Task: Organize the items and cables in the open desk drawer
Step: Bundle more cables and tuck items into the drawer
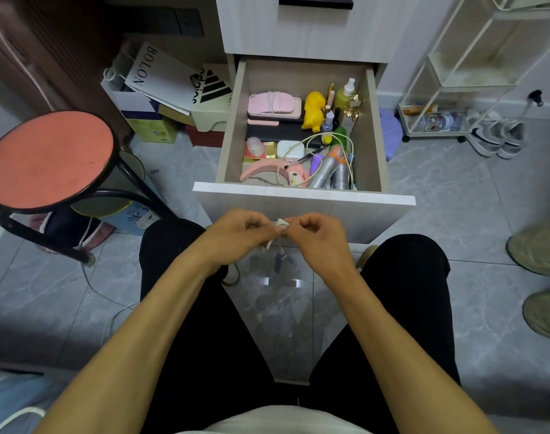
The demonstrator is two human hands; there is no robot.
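The open drawer (305, 197) stands in front of my knees. It holds a pink case (273, 104) wrapped with a white cord, a yellow duck toy (313, 111), small bottles (345, 95), a loose cream cable (317, 151), a white charger box (290, 150), silver spray cans (328, 170) and a pink curved item (261, 170). Just below the drawer front, my left hand (236, 238) and my right hand (319, 238) together pinch a small white cable bundle (281, 223). A thin purple-tipped piece (279, 260) dangles beneath it.
A red-topped stool (48, 158) stands on the left. Paper bags and boxes (161, 98) lean beside the cabinet. A white wire rack (455, 89) and sneakers (496, 136) are on the right. Another person's shoes (539, 277) show at the right edge. A white cable (104, 296) lies on the floor.
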